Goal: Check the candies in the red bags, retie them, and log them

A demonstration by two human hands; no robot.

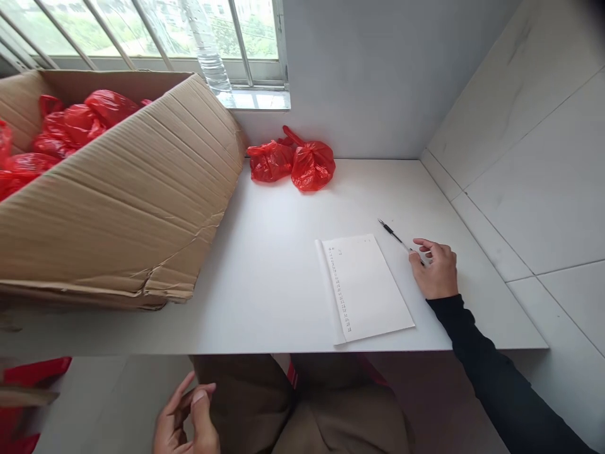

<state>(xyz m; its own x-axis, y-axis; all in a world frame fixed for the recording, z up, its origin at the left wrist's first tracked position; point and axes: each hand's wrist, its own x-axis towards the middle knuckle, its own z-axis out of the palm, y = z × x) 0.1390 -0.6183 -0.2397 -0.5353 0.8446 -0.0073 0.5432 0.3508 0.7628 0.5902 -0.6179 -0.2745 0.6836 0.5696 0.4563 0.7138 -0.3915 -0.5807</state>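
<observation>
My right hand (435, 271) rests on the white table at the right, its thumb and index finger apart around the near end of a black pen (393, 232). The thumb is at the pen, which lies on the tabletop; no firm grip on it shows. Left of the pen is a blank-looking notebook page (371, 287) with a column of small marks down its left side. Below the table edge, over my lap, my left hand (186, 419) is held with loosely bent fingers and nothing visible in it.
A large cardboard box (127, 202) holding several red plastic bags (80, 123) stands at the left. Two tied red bags (312, 165) sit against the back wall. A clear bottle (210, 60) stands at the barred window. A tiled wall (543, 157) borders the table's right side.
</observation>
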